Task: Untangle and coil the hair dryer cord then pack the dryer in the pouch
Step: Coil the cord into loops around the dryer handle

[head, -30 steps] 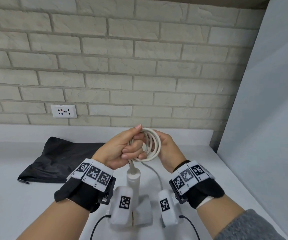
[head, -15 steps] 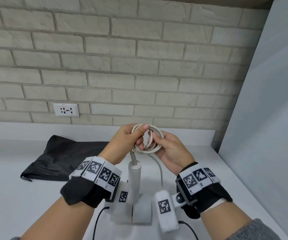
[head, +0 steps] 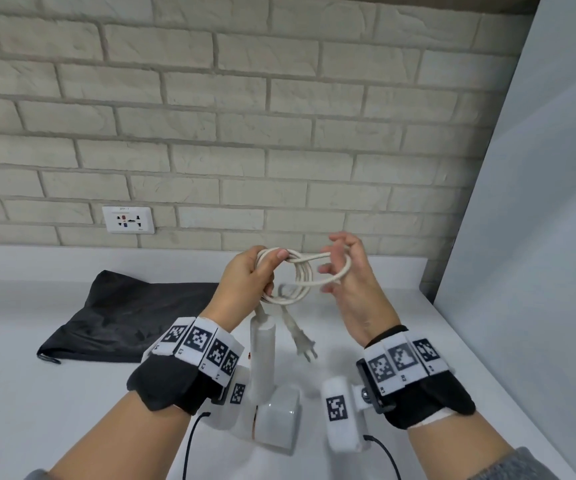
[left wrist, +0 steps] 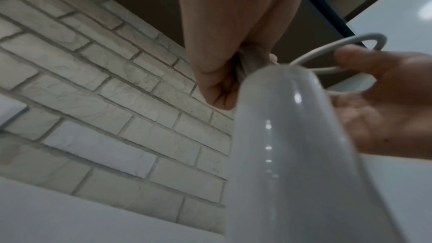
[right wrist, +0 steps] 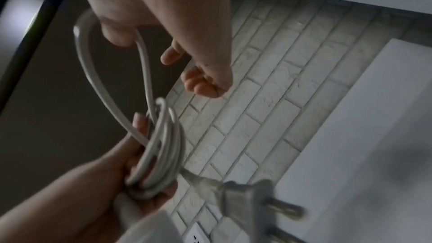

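Note:
My left hand (head: 267,270) grips the coiled white cord (head: 302,285) above the counter. My right hand (head: 340,263) pinches one loop of the cord, drawn out to the right of the coil. The plug (head: 303,345) dangles free below the coil. The white hair dryer (head: 263,355) stands handle-up under my left hand, its head low by the counter. In the right wrist view the coil (right wrist: 161,154) sits in the left hand's fist (right wrist: 112,176), with the plug (right wrist: 252,200) close and blurred. The dryer handle (left wrist: 292,136) fills the left wrist view. The black pouch (head: 123,317) lies flat on the left.
A white counter (head: 19,393) runs to a brick wall with a socket (head: 128,220). A tall grey panel (head: 539,237) closes off the right side. Black sensor cables (head: 189,441) hang from both wrists.
My right hand has moved right, pulling one loop out of the coil. The plug end has come free and now hangs down. My left hand keeps its hold on the coil.

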Tool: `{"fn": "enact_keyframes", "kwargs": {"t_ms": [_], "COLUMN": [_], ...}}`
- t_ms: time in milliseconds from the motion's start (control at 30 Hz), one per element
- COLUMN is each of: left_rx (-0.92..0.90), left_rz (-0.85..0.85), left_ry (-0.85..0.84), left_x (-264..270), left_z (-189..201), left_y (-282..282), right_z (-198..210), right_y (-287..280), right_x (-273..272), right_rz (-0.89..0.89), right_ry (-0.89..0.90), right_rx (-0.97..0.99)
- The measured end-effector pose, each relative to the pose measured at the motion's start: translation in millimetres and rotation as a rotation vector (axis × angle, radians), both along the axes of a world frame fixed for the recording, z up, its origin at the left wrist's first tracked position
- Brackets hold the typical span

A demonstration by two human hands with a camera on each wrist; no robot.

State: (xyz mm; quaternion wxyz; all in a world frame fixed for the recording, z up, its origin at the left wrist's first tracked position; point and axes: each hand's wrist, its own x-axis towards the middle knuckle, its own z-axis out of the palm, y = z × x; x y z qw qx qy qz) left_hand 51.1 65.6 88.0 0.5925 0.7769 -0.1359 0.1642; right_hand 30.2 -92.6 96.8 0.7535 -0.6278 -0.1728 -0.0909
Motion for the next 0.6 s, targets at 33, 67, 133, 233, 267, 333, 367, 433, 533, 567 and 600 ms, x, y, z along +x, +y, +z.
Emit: {"fn": "enact_keyframes", "kwargs": {"t_ms": [33, 67, 133, 233, 267, 333, 367, 433, 533, 567, 600], "left_rx": [0.010, 0.031, 0.075, 0.124, 0.139, 0.133, 0.126, 0.129, 0.026, -0.040, -0.096], "left_rz": [0.023, 0.042, 0.076, 0.112, 0.126, 0.148, 0.158, 0.179, 0.165, 0.155, 0.152], "left_ry": [-0.012, -0.026, -0.058, -0.108, -0.119, -0.131, -0.134, -0.132, -0.045, 0.002, 0.050], "left_x": [2, 3, 4, 4, 5, 6, 7, 8, 13, 15, 17], "left_z": [1, 1, 1, -1, -1, -1, -1, 1, 1, 0, -2], "left_y": [2, 3, 3, 1, 2, 4, 5, 8, 13, 15, 18], "right_z": [1, 1, -1, -1, 2, 9, 13, 16, 8, 0, -7], "right_y": [-6, -10, -17, -24, -28, -37, -43, -51, -52, -52, -53], "right_x": [0, -1, -6, -16, -18, -21, -22, -26, -34, -34, -33], "right_rz": [-0.008, 0.035, 0.198, 0.356, 0.375, 0.395, 0.378, 0.271, 0.107, 0.060, 0.025], "right_ry": [-0.003, 0.005, 0.052, 0.166, 0.197, 0.253, 0.267, 0.223, 0.124, 0.102, 0.089], "right_rx": [0.040, 0.087, 0.172, 0.377, 0.479, 0.632, 0.609, 0.376, -0.068, -0.175, -0.252]}}
